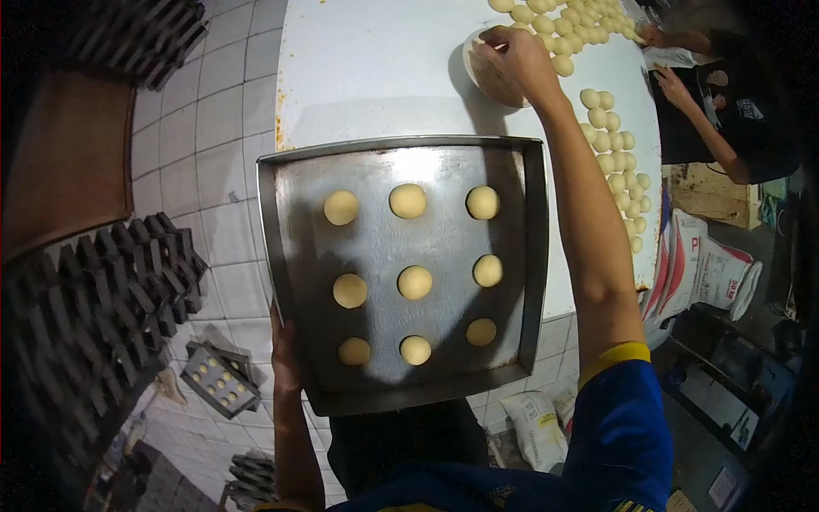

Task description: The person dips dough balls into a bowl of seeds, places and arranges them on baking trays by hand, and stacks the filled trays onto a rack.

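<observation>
Tray (382,246) of nine dough balls (415,282), spaced apparently to avoid touching
Left grip (287,358) clamped on tray's side, seemingly steadying it; right grip (519,61) at bowl (495,84), closure unclear

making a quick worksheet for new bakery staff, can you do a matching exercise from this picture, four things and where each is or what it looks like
Things:
1. left hand
2. right hand
3. large metal tray
4. right sleeve

Places, colours or states:
A. at the bowl on the white table
B. blue with a yellow edge
C. at the side of the large metal tray
D. carrying nine dough balls in three rows of three

Right pairs: 1-C, 2-A, 3-D, 4-B
</observation>
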Motion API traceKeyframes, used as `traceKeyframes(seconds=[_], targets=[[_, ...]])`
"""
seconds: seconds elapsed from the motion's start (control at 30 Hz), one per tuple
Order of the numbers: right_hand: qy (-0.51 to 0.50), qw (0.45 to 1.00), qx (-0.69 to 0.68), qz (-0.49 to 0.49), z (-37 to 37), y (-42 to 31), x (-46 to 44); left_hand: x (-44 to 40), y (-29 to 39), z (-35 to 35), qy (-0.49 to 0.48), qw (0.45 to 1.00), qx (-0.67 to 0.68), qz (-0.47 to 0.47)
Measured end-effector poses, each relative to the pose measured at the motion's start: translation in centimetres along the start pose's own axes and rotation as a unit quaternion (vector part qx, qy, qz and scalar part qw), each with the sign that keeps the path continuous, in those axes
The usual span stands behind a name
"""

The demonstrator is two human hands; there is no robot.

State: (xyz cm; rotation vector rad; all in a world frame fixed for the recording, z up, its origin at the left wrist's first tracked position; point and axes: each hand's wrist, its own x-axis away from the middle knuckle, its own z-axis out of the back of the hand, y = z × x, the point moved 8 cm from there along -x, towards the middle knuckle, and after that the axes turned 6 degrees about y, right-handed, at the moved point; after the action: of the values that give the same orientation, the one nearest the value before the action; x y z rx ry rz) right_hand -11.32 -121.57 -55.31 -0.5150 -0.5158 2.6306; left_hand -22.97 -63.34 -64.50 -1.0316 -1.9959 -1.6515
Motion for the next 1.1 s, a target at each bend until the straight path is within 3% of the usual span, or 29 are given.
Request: traceKeyframes(seconds=[0.07, 0.3, 0.4, 0.47, 0.53, 0.57, 0.63, 0.67, 0.7, 0.77, 0.87, 0.93, 1.03, 1.1], targets=[[-0.029, 0.997, 0.073, -0.004, -1.4, 0.2, -1.1, -0.3, 0.4, -0.4, -0.017, 1.000, -0.013, -0.019], [-0.046, 0.992, 0.111, 0.035, -2.2, 0.3, -1.5, -0.4, 1.2, -0.8, -0.001, 0.999, -0.011, -0.042], [-0.077, 0.996, 0.019, -0.031, -2.2, 1.3, -1.0, -0.6, 0.6, 0.1, 0.017, 0.998, -0.046, -0.039], [-0.059, 0.983, -0.154, -0.081, -0.5, 0.6, 1.1, -0.5, 0.4, 0.1, 0.016, 0.998, -0.048, -0.027], [-0.135, 0.951, -0.247, -0.131, -0.9, -2.8, 5.8, -0.7, -0.9, 1.0, 0.015, 0.998, -0.050, -0.040], [-0.158, 0.941, -0.287, -0.079, -1.1, -5.8, 8.2, -0.6, -0.9, 1.1, 0.015, 0.998, -0.052, -0.046], [-0.220, 0.927, -0.290, -0.095, -2.9, -8.8, 14.0, -0.6, 0.0, 0.4, 0.025, 0.994, -0.090, -0.061], [-0.215, 0.953, -0.205, -0.056, -2.9, -10.9, 16.1, -0.7, 0.5, 0.1, 0.035, 0.989, -0.127, -0.071], [-0.228, 0.957, -0.159, -0.081, -3.4, -11.7, 17.6, -1.0, 0.2, 0.4, 0.038, 0.989, -0.127, -0.068], [-0.139, 0.982, -0.121, 0.027, -3.5, -13.5, 18.7, -1.2, -0.7, 0.9, 0.022, 0.991, -0.115, -0.057], [-0.095, 0.987, -0.063, 0.109, -4.5, -14.4, 19.8, -0.9, -0.5, 0.1, 0.032, 0.998, -0.055, -0.029], [-0.097, 0.984, -0.053, 0.137, -4.9, -14.3, 21.1, -0.1, 1.1, -2.1, 0.034, 0.995, -0.065, -0.066], [-0.106, 0.980, -0.023, 0.167, -3.7, -15.9, 21.9, -2.6, 0.8, 0.5, 0.009, 0.998, 0.001, -0.060], [-0.118, 0.978, -0.005, 0.172, -2.7, -16.1, 21.6, -4.6, 0.5, 1.8, 0.018, 0.999, -0.037, -0.009]])
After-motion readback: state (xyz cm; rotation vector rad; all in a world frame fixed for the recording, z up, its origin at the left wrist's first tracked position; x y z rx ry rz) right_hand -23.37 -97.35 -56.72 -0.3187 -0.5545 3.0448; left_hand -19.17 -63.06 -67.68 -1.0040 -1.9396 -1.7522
